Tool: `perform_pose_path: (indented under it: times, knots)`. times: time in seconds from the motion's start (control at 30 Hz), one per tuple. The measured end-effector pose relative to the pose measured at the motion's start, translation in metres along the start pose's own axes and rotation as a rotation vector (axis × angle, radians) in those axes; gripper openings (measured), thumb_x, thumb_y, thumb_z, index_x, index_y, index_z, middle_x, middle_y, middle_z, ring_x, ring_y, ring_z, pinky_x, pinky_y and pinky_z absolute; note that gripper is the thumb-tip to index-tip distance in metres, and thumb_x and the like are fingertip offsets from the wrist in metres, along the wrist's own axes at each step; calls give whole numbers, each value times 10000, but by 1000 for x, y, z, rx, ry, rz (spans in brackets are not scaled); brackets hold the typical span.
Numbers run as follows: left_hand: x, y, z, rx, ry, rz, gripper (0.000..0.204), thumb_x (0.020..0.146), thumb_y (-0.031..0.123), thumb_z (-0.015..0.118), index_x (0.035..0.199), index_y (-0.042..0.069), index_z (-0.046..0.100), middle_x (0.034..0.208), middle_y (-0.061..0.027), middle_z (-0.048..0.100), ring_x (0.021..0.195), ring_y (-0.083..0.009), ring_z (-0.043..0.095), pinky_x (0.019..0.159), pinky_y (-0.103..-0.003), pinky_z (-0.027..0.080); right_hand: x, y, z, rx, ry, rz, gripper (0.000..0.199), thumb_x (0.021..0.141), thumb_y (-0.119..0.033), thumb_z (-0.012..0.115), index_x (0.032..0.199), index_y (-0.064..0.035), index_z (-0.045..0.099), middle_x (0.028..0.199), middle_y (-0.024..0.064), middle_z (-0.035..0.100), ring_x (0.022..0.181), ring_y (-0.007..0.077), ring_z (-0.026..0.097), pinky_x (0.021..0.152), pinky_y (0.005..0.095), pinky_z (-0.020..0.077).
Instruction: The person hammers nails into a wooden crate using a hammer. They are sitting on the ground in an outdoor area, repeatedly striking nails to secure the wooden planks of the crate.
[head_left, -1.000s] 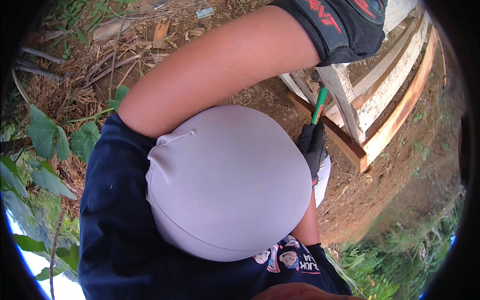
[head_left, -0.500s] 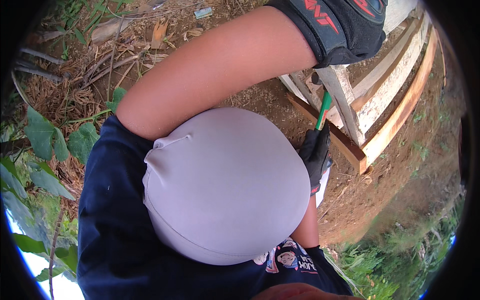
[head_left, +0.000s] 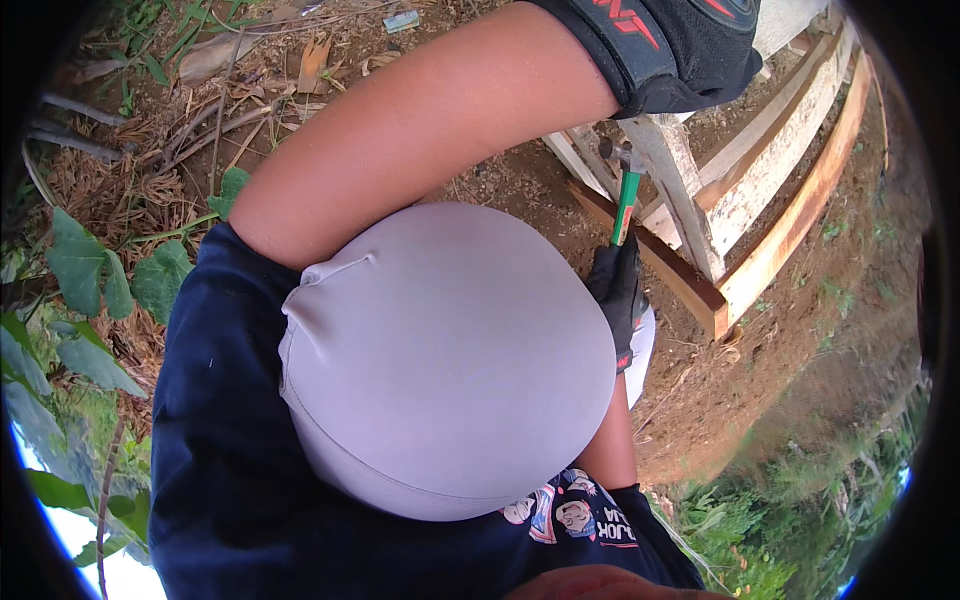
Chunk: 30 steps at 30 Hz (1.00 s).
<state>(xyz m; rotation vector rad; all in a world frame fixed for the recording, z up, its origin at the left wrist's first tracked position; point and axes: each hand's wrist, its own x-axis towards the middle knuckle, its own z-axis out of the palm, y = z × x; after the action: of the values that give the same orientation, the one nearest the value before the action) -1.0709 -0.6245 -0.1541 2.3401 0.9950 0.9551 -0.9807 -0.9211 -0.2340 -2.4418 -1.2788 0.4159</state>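
Observation:
My right hand (head_left: 618,295), in a black glove, is wrapped round the green handle of a hammer (head_left: 628,205). The hammer's metal head points away from me, beside a pale wooden post (head_left: 680,185). My left arm reaches across from the left, and its black-gloved hand (head_left: 690,50) is at the top of the post, against the wooden frame (head_left: 790,165). That hand looks curled, but the picture's upper edge cuts it off and what it holds is hidden. A smooth, rounded grey cloth shape (head_left: 450,360) fills the middle and hides much of what lies below.
The frame's lower boards (head_left: 700,300) meet at a corner on brown soil (head_left: 690,400). Dry leaves and sticks (head_left: 200,130) litter the ground at the far left, near broad green leaves (head_left: 85,265). Green bushes (head_left: 740,530) stand at the lower right.
The whole view has shifted slightly, moving the frame a little left in the picture. The hammer stands more upright and its head shows more fully. My left hand stays at the post.

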Motion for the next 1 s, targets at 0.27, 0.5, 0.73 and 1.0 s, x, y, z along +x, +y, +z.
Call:
perform_pose_path:
  times: [0.27,0.5,0.73,1.0]
  knots:
    - [-4,1,-3,5,-12,-2,587,1011,442,658,1371,-21,620,1329,-266,662,1220,-408,665,1059,-445,527,6,-12,-8,-19,-157,161,533,1133,-202,503,1620,-4,413,1367,270,676,1084,348,746,894,419,592]
    - [-4,4,-4,-1,-21,1,597,1013,446,647,1378,-25,613,1336,-271,656,1224,-414,660,1061,-452,526,14,-32,-31,-59,-253,284,530,1133,-228,517,1612,-13,439,1378,279,667,1106,383,734,880,451,582]
    - [-4,1,-10,19,-18,1,606,1016,450,636,1385,-30,606,1343,-276,650,1228,-420,656,1062,-459,524,10,-25,-15,33,-83,181,532,1120,-197,538,1617,-36,437,1295,292,700,1038,316,761,829,435,578]
    - [-5,3,-8,0,-31,9,617,1018,454,623,1393,-35,598,1350,-282,643,1232,-427,651,1064,-466,523,5,14,15,-112,62,-63,486,1128,-207,519,1577,-24,487,1338,259,694,1055,409,743,859,495,583]
